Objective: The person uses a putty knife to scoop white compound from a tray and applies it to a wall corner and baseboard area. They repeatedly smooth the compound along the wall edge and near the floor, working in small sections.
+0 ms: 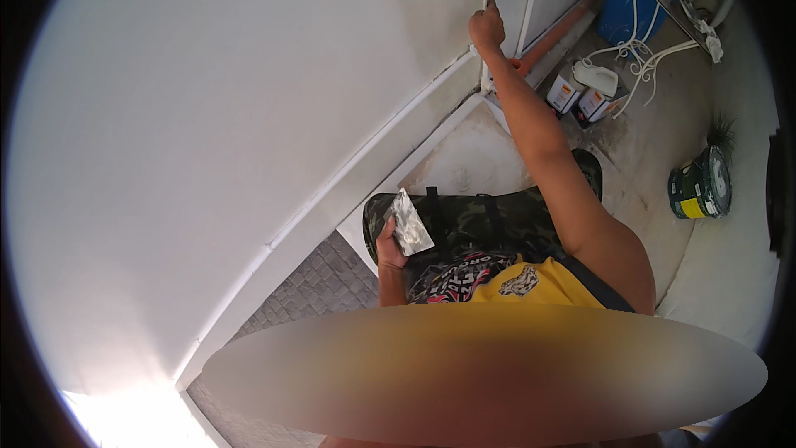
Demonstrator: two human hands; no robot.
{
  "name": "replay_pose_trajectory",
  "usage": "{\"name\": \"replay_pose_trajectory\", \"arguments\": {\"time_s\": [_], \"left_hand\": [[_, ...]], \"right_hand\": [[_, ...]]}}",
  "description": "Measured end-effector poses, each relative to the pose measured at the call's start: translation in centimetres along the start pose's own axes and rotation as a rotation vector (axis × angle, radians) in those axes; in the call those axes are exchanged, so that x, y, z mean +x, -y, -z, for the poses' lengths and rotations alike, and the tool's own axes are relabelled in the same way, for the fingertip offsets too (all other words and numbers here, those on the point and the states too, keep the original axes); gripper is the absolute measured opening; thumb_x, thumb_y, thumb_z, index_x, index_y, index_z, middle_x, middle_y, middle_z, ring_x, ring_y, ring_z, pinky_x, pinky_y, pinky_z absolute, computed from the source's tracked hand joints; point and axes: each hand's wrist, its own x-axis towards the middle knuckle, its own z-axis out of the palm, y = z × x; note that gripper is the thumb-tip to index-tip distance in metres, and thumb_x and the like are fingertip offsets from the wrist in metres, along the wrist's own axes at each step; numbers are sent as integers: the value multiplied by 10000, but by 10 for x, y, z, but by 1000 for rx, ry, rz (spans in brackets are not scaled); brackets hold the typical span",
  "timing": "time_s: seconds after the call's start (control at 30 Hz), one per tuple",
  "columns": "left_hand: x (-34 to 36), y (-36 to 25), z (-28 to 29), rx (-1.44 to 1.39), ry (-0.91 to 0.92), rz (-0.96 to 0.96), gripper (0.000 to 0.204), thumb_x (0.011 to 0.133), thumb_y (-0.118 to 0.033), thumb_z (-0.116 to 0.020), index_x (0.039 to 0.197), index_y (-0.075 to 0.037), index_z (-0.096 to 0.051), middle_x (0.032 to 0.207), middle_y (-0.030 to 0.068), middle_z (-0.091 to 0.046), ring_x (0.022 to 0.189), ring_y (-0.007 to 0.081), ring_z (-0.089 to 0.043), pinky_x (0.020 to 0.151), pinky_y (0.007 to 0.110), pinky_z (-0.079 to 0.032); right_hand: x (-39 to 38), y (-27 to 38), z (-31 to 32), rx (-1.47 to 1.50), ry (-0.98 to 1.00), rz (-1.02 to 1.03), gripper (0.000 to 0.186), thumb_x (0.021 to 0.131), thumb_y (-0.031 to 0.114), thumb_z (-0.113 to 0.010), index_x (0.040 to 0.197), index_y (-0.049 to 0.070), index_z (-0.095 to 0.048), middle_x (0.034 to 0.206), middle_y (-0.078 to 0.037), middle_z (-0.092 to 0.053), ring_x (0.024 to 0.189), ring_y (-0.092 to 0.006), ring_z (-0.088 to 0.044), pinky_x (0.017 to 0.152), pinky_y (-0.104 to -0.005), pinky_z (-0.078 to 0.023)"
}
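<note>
My left hand grips a flat pale board smeared with white paste, held over a camouflage padded item with dark straps beneath me. My right hand reaches far up to the narrow vertical edge where the white wall meets a trim strip. Its fingers are curled against that edge; whatever they may hold is too small or hidden to make out. A white horizontal moulding runs along the wall to this corner.
On the right are a blue bin, a white metal-legged table, boxes with a pale jug, and a dark paint bucket. An orange pipe runs behind the corner. Grey pavers show at lower left.
</note>
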Motion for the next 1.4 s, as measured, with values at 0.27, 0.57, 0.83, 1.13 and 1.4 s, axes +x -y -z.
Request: {"name": "replay_pose_trajectory", "arguments": {"time_s": [0.27, 0.57, 0.83, 1.13, 1.4], "left_hand": [[12, -19, -34, 60, -3, -32, 380, 1037, -217, -536, 1344, -1, -590, 1240, 127, -698, 1084, 278, -703, 972, 438, -563], [-26, -182, -196, 400, 299, -190, 427, 1004, -114, -579, 1389, 59, -516, 1226, 159, -689, 1047, 247, -721, 907, 368, -601], [-45, -329, -390, 981, 465, -428, 397, 1023, -159, -588, 1347, 69, -556, 1159, 107, -707, 963, 151, -708, 854, 283, -568], [-20, -384, -430, 1193, 645, -399, 418, 1030, -175, -578, 1375, 58, -545, 1200, 95, -696, 985, 141, -689, 874, 279, -554], [-24, -388, -429, 1165, 620, -386, 389, 1010, -143, -599, 1342, 58, -574, 1158, 87, -709, 959, 143, -695, 851, 278, -558]], "right_hand": [[-123, 57, -1, 35, 82, 242, 485, 935, 109, -547, 1415, 56, -506, 1279, -209, -639, 1158, -412, -630, 942, -534, -531], [-158, -37, 62, 1230, 484, -741, 340, 932, 84, -607, 1263, 38, -545, 1194, -152, -654, 1024, -332, -699, 758, -544, -610], [-129, -84, 34, 1015, 526, -716, 385, 907, 98, -630, 1269, -3, -548, 1204, -177, -637, 1038, -338, -685, 789, -528, -643], [-86, -106, 16, 831, 298, -686, 388, 937, 104, -622, 1318, 82, -554, 1262, -119, -634, 1054, -310, -697, 826, -575, -624], [-142, -104, 33, 1096, 545, -855, 351, 991, 172, -566, 1312, 40, -512, 1255, -173, -614, 1060, -356, -686, 774, -598, -630]]}}
